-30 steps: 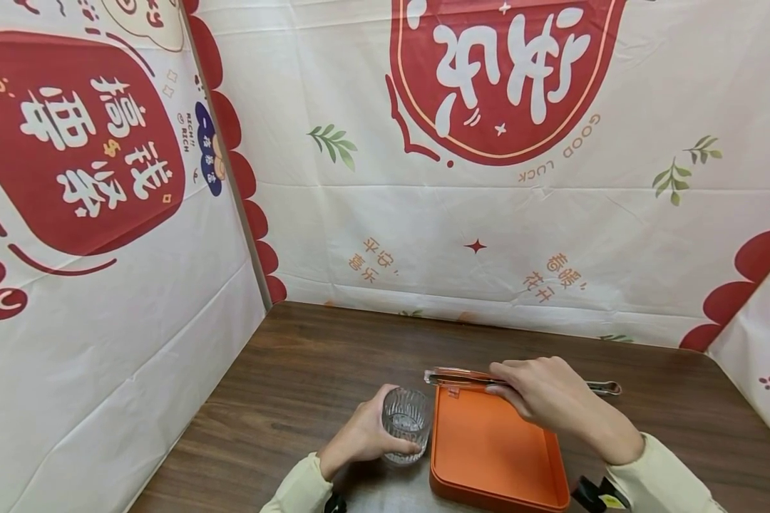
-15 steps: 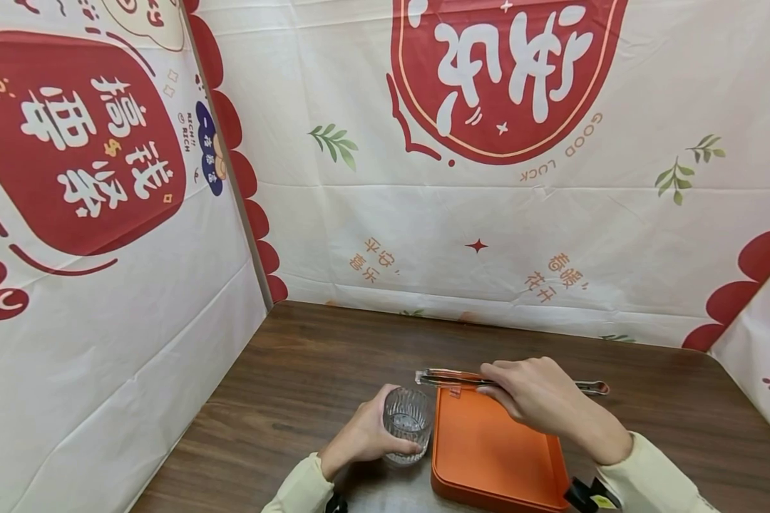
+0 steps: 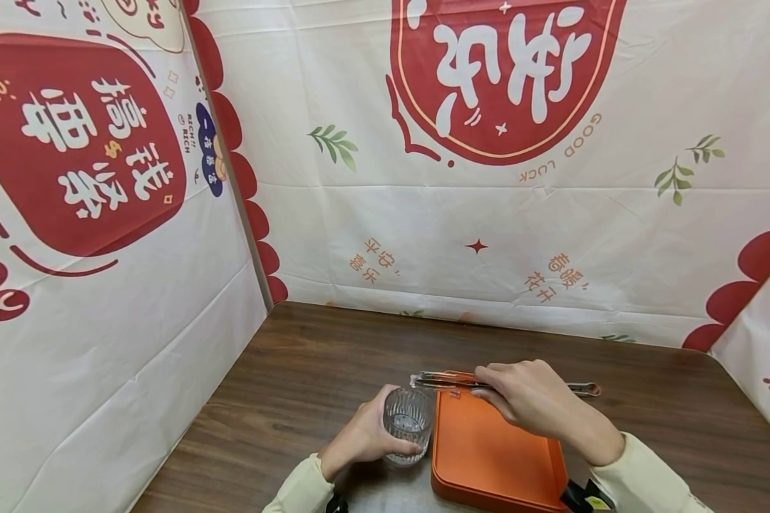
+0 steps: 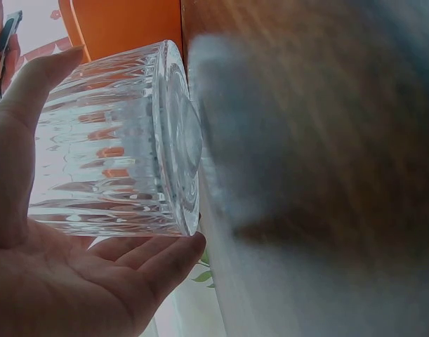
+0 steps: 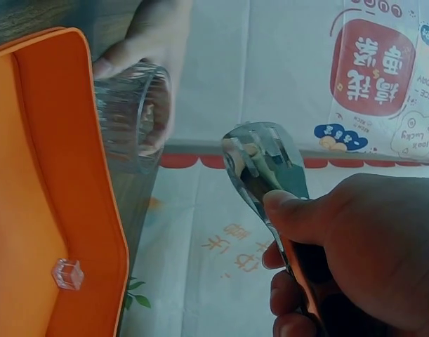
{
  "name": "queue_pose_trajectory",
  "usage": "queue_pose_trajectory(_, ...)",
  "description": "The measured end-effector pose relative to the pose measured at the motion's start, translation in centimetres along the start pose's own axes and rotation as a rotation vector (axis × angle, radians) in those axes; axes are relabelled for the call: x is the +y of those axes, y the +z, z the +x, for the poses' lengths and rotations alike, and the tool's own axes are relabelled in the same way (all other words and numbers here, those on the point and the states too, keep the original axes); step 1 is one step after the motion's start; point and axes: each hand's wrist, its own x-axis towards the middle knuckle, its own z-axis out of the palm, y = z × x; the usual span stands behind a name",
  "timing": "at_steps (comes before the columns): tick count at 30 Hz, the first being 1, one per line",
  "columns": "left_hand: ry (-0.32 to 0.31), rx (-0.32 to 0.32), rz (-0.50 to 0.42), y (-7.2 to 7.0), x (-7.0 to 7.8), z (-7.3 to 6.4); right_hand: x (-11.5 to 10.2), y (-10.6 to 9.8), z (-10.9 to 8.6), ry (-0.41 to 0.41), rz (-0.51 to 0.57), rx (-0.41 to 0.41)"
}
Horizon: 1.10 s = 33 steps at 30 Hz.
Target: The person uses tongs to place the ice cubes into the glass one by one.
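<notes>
My left hand (image 3: 372, 431) holds a clear ribbed drinking glass (image 3: 407, 427), thumb on the near side and fingers behind. In the left wrist view the glass (image 4: 116, 154) lies between thumb and fingers, its base beside the tabletop. My right hand (image 3: 539, 395) grips metal tongs (image 3: 449, 380) over the far edge of an orange tray (image 3: 497, 456). A small clear piece shows at the tongs' tips, just beyond the glass's rim; its exact shape is unclear. One clear cube (image 5: 68, 274) sits inside the tray. What the glass contains is hard to make out.
The brown wooden table (image 3: 295, 363) extends left, behind and right of the tray. White printed cloth (image 3: 334, 214) hangs behind it, and another cloth panel (image 3: 135, 335) borders the left side. The tray's raised rim stands close beside the glass.
My right hand and the tongs have shifted left, bringing the tips from the tray's far left corner to near the glass's rim. The left hand and glass have stayed put.
</notes>
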Motion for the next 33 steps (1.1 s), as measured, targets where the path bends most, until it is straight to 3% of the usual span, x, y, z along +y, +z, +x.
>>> queue_pose_trajectory(33, -0.006, -0.002, 0.007, -0.1, -0.1, 0.0, 1.1, 0.4, -1.7, 0.115, 0.001, -0.148)
